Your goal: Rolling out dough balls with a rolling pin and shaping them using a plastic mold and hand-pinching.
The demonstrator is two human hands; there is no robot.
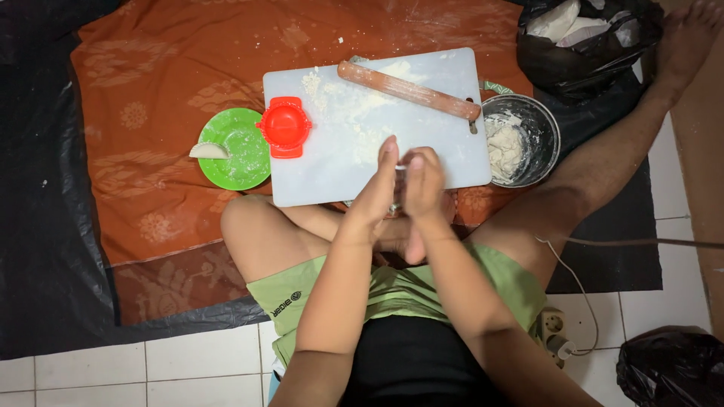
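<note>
Here both hands (400, 185) press together above the floured cutting board (445, 75).

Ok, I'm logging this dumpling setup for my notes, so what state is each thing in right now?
left hand: pressed palm to palm against the right
right hand: pressed against the left; what lies between is hidden
cutting board: flat, floured
rolling pin: lying diagonally on the board
red dumpling press: lying at the board's left edge
green plate: holds one folded dumpling
metal pot: uncovered, dough inside
</note>
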